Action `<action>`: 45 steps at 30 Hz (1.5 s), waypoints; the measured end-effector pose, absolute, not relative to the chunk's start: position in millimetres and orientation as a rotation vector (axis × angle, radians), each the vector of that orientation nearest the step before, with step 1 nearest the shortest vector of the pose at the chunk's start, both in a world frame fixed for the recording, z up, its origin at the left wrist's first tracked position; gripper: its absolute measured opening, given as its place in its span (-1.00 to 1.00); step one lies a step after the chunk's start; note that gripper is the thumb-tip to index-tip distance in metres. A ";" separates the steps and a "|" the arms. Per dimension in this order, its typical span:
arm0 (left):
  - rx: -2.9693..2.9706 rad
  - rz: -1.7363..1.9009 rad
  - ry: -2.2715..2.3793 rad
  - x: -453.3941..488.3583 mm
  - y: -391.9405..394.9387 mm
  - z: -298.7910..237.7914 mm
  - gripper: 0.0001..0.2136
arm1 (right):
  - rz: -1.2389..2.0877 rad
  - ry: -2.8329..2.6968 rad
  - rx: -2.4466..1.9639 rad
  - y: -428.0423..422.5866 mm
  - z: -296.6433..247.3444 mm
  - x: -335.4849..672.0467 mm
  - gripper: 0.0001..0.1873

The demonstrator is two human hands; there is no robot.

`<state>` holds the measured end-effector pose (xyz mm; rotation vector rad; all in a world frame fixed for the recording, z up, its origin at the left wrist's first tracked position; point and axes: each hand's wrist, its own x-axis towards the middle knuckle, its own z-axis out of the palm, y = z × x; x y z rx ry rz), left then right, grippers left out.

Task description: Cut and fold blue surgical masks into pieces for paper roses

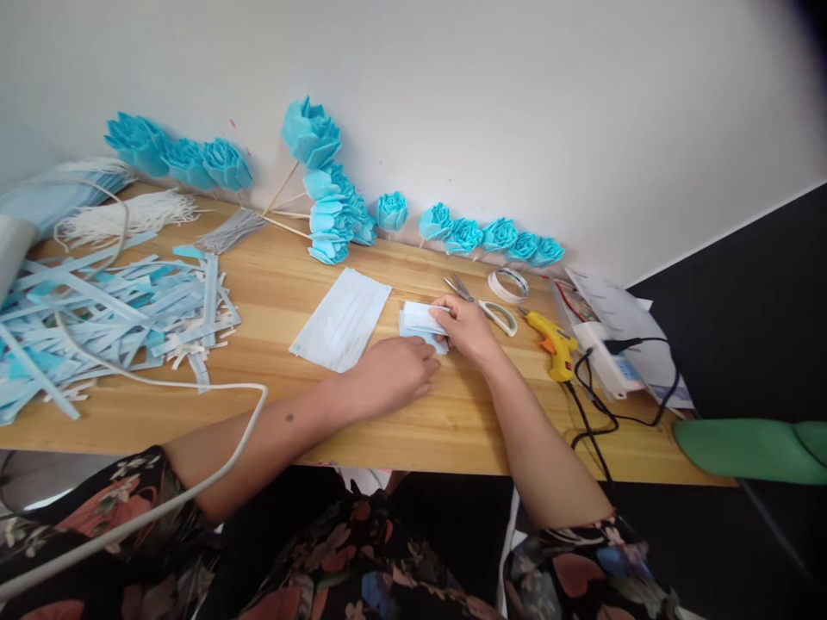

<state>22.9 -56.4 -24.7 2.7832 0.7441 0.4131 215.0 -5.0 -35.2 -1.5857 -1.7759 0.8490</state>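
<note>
A small folded piece of light blue mask fabric [419,320] lies on the wooden table [284,405]. My right hand [466,327] is closed around its right end, fingers curled over it. My left hand [395,372] rests on the table just in front of the piece, its fingers bent and touching the piece's near edge. A flat light blue face mask [342,319] lies to the left of both hands, untouched.
Scissors [481,301], a tape roll [508,283] and a yellow glue gun [549,340] lie right of my hands, beside a white box [611,362] with black cables. Blue fabric roses [491,234] line the wall. Cut blue strips [109,306] pile at left. A white cable [194,383] crosses the front.
</note>
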 end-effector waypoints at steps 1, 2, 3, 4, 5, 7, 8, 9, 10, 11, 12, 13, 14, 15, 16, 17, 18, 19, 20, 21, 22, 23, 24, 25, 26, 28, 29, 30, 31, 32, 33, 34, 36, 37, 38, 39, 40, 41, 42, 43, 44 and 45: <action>2.746 0.418 0.764 23.0 -57.5 -20.9 -0.76 | 0.853 -1.778 -1.603 -5.1 -34.7 215.0 -0.86; 2.718 0.452 0.787 23.1 -58.1 -17.4 -0.73 | 0.851 -1.781 -1.614 -5.3 -34.1 215.0 -0.86; 2.697 0.522 0.812 23.2 -58.0 -14.7 -0.70 | 0.838 -1.790 -1.618 -5.5 -33.7 214.9 -0.85; 2.673 0.618 0.845 23.2 -57.5 -13.0 -0.71 | 0.812 -1.805 -1.615 -5.7 -33.2 214.9 -0.86; 2.649 0.722 0.879 23.2 -56.4 -12.8 -0.73 | 0.779 -1.823 -1.609 -5.9 -32.9 214.9 -0.86; 2.605 0.873 0.945 23.7 -53.9 -16.2 -0.76 | 0.717 -1.858 -1.599 -6.1 -32.4 214.9 -0.85; 2.597 0.890 0.966 24.3 -52.7 -19.5 -0.73 | 0.698 -1.873 -1.597 -6.0 -32.3 214.9 -0.85; 2.603 0.862 0.973 25.1 -52.0 -23.5 -0.68 | 0.682 -1.887 -1.594 -6.0 -32.3 214.9 -0.84; 2.618 0.808 0.966 26.2 -51.8 -27.6 -0.64 | 0.665 -1.899 -1.591 -5.8 -32.4 215.0 -0.84; 2.635 0.741 0.955 27.4 -52.0 -31.5 -0.61 | 0.645 -1.912 -1.591 -5.7 -32.4 215.1 -0.83; 2.651 0.679 0.950 28.8 -52.8 -34.7 -0.58 | 0.622 -1.926 -1.596 -5.6 -32.4 215.3 -0.83; 2.670 0.627 0.950 30.3 -53.9 -37.2 -0.56 | 0.597 -1.945 -1.609 -5.8 -32.2 215.5 -0.83; 2.689 0.579 0.962 31.7 -55.2 -38.8 -0.55 | 0.566 -1.967 -1.629 -6.2 -31.8 215.6 -0.83; 2.708 0.538 0.976 33.0 -56.6 -39.5 -0.54 | 0.520 -1.993 -1.654 -6.8 -31.0 215.9 -0.83; 2.729 0.504 0.987 34.2 -58.0 -39.6 -0.54 | 0.455 -2.019 -1.676 -7.8 -29.8 216.1 -0.84; 2.752 0.479 0.995 35.2 -59.1 -39.2 -0.55 | 0.375 -2.040 -1.692 -8.9 -28.4 216.4 -0.84; 2.775 0.463 0.999 36.0 -60.1 -38.7 -0.56 | 0.289 -2.049 -1.700 -10.0 -26.9 216.7 -0.85; 2.799 0.455 1.000 36.6 -60.8 -38.1 -0.57 | 0.214 -2.052 -1.697 -10.8 -25.5 216.9 -0.85; 2.822 0.450 1.002 37.2 -61.5 -37.7 -0.58 | 0.164 -2.056 -1.679 -11.3 -24.3 217.0 -0.83; 2.843 0.445 1.006 37.7 -62.1 -37.5 -0.59 | 0.141 -2.072 -1.645 -11.2 -23.7 216.8 -0.82; 2.861 0.440 1.011 38.2 -62.7 -37.6 -0.60 | 0.139 -2.103 -1.600 -10.5 -23.7 216.4 -0.80; 2.877 0.432 1.017 38.7 -63.5 -37.9 -0.61 | 0.150 -2.147 -1.549 -9.3 -24.3 215.7 -0.78; 2.892 0.423 1.022 39.3 -64.4 -38.5 -0.61 | 0.167 -2.197 -1.500 -7.5 -25.5 214.8 -0.77; 2.907 0.415 1.025 39.9 -65.3 -39.2 -0.61 | 0.185 -2.244 -1.462 -5.4 -27.0 213.8 -0.75; 2.922 0.410 1.028 40.5 -66.4 -40.1 -0.60 | 0.200 -2.282 -1.442 -3.1 -28.7 212.6 -0.73; 2.949 0.399 1.036 41.6 -68.4 -42.2 -0.60 | 0.222 -2.322 -1.446 1.4 -31.6 210.5 -0.69; 2.960 0.392 1.041 42.1 -69.2 -43.2 -0.61 | 0.227 -2.327 -1.458 3.4 -32.5 209.7 -0.68; 2.966 0.382 1.046 42.5 -69.9 -44.0 -0.61 | 0.231 -2.328 -1.471 5.0 -32.9 209.0 -0.68; 2.967 0.367 1.050 42.9 -70.3 -44.7 -0.61 | 0.237 -2.325 -1.483 6.2 -32.8 208.5 -0.68; 2.964 0.351 1.049 43.1 -70.5 -45.1 -0.61 | 0.247 -2.321 -1.493 7.0 -32.3 208.0 -0.68; 2.959 0.339 1.044 43.3 -70.5 -45.2 -0.61 | 0.261 -2.316 -1.502 7.6 -31.5 207.7 -0.69; 2.953 0.333 1.038 43.5 -70.4 -45.1 -0.61 | 0.281 -2.313 -1.508 7.8 -30.5 207.4 -0.69; 2.945 0.340 1.028 43.7 -69.8 -44.2 -0.60 | 0.316 -2.315 -1.507 7.7 -28.7 207.1 -0.70; 2.943 0.343 1.024 43.7 -69.4 -43.6 -0.60 | 0.331 -2.318 -1.500 7.5 -28.0 207.0 -0.71; 2.941 0.341 1.024 43.8 -69.1 -42.9 -0.60 | 0.343 -2.317 -1.491 7.2 -27.6 206.9 -0.72; 2.938 0.330 1.025 43.8 -68.9 -42.3 -0.60 | 0.354 -2.311 -1.482 6.9 -27.4 206.9 -0.74; 2.934 0.318 1.024 43.9 -68.7 -41.8 -0.60 | 0.364 -2.297 -1.473 6.6 -27.5 207.0 -0.76; 2.930 0.310 1.023 43.9 -68.6 -41.6 -0.60 | 0.375 -2.278 -1.462 6.3 -27.6 207.0 -0.78; 2.927 0.307 1.022 44.0 -68.6 -41.5 -0.59 | 0.385 -2.255 -1.449 5.9 -27.8 206.9 -0.81; 2.925 0.311 1.021 44.1 -68.6 -41.6 -0.59 | 0.391 -2.230 -1.435 5.5 -28.0 206.8 -0.84; 2.925 0.320 1.021 44.1 -68.6 -41.9 -0.59 | 0.397 -2.206 -1.421 5.1 -28.0 206.7 -0.86; 2.925 0.328 1.023 44.2 -68.7 -42.2 -0.59 | 0.404 -2.184 -1.407 4.5 -27.8 206.6 -0.89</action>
